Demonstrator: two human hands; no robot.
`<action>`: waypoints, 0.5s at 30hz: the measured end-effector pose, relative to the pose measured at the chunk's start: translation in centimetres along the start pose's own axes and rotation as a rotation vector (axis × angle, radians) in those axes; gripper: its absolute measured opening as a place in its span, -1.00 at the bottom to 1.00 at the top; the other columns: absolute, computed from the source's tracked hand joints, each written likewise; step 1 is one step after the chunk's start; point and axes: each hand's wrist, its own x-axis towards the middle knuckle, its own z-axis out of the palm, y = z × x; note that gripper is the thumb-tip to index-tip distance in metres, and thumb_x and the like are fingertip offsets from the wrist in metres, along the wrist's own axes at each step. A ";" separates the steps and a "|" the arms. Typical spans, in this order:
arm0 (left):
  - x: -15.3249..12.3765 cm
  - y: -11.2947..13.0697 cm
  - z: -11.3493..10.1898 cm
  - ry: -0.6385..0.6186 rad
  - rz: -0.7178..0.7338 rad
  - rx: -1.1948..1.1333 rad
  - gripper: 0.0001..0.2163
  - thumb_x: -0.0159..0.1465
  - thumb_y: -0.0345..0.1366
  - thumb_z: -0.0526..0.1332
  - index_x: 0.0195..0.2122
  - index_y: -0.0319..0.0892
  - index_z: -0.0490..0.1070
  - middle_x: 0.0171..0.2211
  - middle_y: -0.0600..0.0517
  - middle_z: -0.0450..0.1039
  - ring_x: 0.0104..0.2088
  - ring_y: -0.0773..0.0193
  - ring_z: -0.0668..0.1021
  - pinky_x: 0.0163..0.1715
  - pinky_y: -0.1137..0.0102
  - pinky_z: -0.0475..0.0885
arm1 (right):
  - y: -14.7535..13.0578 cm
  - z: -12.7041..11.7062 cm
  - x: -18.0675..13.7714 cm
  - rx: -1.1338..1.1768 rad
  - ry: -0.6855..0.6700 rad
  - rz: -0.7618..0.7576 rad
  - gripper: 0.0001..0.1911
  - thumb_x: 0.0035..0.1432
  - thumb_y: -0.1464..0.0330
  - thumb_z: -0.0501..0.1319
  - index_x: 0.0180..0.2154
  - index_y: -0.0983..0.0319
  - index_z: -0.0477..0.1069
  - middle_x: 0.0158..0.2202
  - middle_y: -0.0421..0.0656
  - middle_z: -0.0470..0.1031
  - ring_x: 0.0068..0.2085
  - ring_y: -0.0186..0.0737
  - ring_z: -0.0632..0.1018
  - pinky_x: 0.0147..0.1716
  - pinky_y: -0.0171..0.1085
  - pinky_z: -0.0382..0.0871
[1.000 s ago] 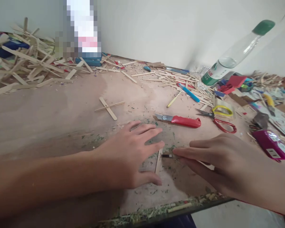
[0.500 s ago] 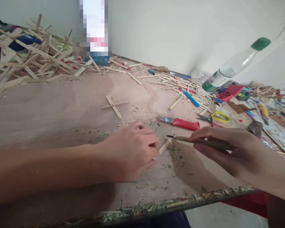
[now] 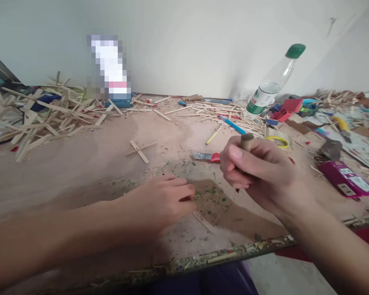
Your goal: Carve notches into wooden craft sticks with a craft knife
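My right hand [image 3: 258,172] is closed in a fist round a slim wood-handled carving tool [image 3: 247,141]. The butt of its handle sticks up above my thumb, and a short dark tip pokes out below the fingers. My left hand [image 3: 169,200] rests low over the tabletop with its fingers curled down. From under those fingertips a thin pale craft stick [image 3: 202,222] reaches out to the right; the rest is hidden. A red utility knife [image 3: 204,156] lies behind my right hand, its blade pointing left. Two crossed craft sticks [image 3: 140,151] lie beyond my left hand.
Loose craft sticks heap up at the back left [image 3: 49,110] and back centre. A green-capped bottle [image 3: 264,92] stands near the wall. Yellow-handled scissors [image 3: 278,141], a blue pen-like tool [image 3: 232,124] and a purple box [image 3: 347,178] lie to the right. Green scraps dot the wooden tabletop [image 3: 80,164].
My right hand has turned the carving tool from nearly level to upright and lifted it off the craft stick. My left hand has shifted slightly, and the stick now appears as a thin edge.
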 end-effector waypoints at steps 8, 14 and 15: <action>3.9 -2.3 1.6 0.117 -0.173 -0.042 -0.80 0.49 -0.42 0.19 -0.22 -0.18 0.62 -0.25 0.01 0.55 -0.22 0.17 0.56 -0.15 0.27 0.42 | -1.0 -0.9 4.2 0.220 -0.016 0.066 -0.46 0.27 0.06 0.29 -0.61 0.20 0.24 -0.59 -0.26 0.21 -0.64 -0.42 0.06 -0.64 -0.28 -0.08; 4.6 -3.1 2.5 0.222 -0.142 -0.114 -0.77 0.48 -0.41 0.17 -0.23 -0.18 0.64 -0.30 0.01 0.51 -0.26 0.21 0.53 -0.21 0.30 0.42 | 1.9 -1.6 4.3 0.324 0.048 -0.056 -0.67 0.12 0.25 0.19 -0.63 0.18 0.26 -0.66 -0.32 -0.04 -0.61 -0.37 -0.04 -0.63 -0.28 -0.13; 4.4 -3.1 2.6 0.242 -0.134 -0.117 -0.75 0.49 -0.41 0.15 -0.23 -0.19 0.64 -0.31 0.01 0.50 -0.27 0.20 0.52 -0.22 0.29 0.41 | 2.2 -1.5 4.2 0.335 0.055 -0.069 -0.68 0.09 0.28 0.18 -0.65 0.18 0.22 -0.66 -0.31 -0.04 -0.60 -0.36 -0.04 -0.63 -0.28 -0.13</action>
